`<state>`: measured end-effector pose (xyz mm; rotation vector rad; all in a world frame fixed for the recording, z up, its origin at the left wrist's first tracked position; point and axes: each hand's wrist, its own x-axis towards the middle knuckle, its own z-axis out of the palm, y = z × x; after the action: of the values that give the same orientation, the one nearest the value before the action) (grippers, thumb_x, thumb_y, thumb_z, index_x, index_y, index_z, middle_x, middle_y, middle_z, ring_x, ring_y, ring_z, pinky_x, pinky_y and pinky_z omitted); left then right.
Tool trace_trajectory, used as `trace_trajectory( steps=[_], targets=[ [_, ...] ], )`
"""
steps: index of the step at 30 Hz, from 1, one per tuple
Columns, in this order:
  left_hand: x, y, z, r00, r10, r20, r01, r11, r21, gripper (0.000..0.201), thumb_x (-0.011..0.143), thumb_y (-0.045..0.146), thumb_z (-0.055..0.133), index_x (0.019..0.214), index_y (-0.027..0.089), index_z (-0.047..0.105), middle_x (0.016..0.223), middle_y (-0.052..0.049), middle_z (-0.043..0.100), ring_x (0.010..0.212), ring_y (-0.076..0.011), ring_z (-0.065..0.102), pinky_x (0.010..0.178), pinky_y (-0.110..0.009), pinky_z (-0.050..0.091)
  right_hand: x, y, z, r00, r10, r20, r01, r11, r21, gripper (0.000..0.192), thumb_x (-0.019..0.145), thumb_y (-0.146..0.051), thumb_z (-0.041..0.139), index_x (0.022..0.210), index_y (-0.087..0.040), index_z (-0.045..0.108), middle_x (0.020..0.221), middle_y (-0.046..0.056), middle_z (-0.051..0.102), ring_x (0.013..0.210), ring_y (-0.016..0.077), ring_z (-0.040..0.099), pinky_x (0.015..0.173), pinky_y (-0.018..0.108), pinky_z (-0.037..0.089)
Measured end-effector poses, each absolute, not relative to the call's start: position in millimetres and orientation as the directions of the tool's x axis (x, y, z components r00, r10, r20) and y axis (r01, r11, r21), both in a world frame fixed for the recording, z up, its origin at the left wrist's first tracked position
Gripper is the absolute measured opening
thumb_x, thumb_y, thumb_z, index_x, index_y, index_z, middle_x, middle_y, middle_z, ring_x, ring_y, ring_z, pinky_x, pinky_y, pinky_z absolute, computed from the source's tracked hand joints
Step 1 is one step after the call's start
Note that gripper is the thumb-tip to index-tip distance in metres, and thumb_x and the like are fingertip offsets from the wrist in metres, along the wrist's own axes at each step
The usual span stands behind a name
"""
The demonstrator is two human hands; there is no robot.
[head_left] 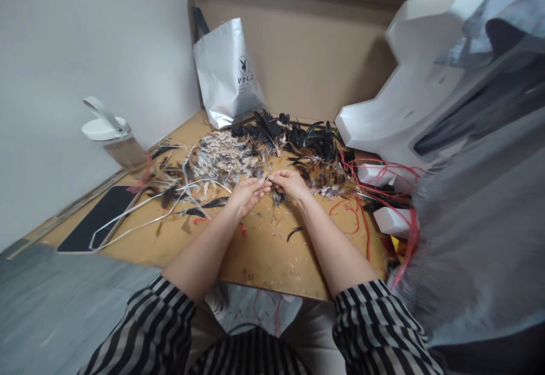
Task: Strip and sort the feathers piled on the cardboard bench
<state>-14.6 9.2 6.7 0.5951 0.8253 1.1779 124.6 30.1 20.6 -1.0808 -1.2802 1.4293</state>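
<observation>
Small feather [269, 181] pinched between fingertips of both hands, mid-board. Left hand [246, 193] closed on it from 9 o'clock, right hand [292, 184] from 3 o'clock. Feather pile [255, 154] at 12 o'clock looks largely unsorted; work likely early. Red cords [361, 205] at 3 o'clock. Bag [227, 74] beyond. Bottle [114, 137], phone [96, 219] at 9 o'clock on board [264, 256].

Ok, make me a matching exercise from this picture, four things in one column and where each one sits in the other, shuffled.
Things:
1. silver shopping bag
2. white-lidded water bottle
3. black feathers
4. red cords

Places:
A. far left, by the wall
B. right of the right hand
C. leaning on the cardboard at the back
D. on the board, just in front of the bag

Pairs: 1-C, 2-A, 3-D, 4-B
</observation>
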Motion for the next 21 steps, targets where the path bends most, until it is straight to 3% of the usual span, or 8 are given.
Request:
trace_trajectory(
  steps=[8, 21],
  targets=[
    [-12.9, 8.6, 3.5, 0.15, 0.967, -0.206, -0.527, 0.254, 0.811, 0.004, 0.071, 0.009, 0.062, 0.071, 0.008, 0.059, 0.065, -0.007, 0.065, 0.054, -0.007, 0.06, 0.047, -0.012, 0.043, 120.3, 28.7, 21.0, -0.178, 0.983, -0.033, 0.004, -0.033, -0.999, 0.024, 0.055, -0.035, 0.069, 0.061, -0.015, 0.058, 0.047, -0.004, 0.052, 0.039, 0.0038, 0.034, 0.038, 0.018, 0.023],
    [-11.6, 6.0, 6.7, 0.12, 0.979, -0.165, -0.469, 0.202, 0.86, 0.007, 0.067, 0.012, 0.066, 0.07, 0.009, 0.059, 0.065, -0.007, 0.066, 0.054, -0.0084, 0.061, 0.048, -0.014, 0.044, 120.0, 26.9, 22.3, -0.18, 0.983, -0.033, -0.05, -0.043, -0.998, 0.031, 0.052, -0.04, 0.072, 0.059, -0.015, 0.056, 0.045, -0.005, 0.048, 0.039, 0.0041, 0.035, 0.039, 0.018, 0.023]
  ],
)
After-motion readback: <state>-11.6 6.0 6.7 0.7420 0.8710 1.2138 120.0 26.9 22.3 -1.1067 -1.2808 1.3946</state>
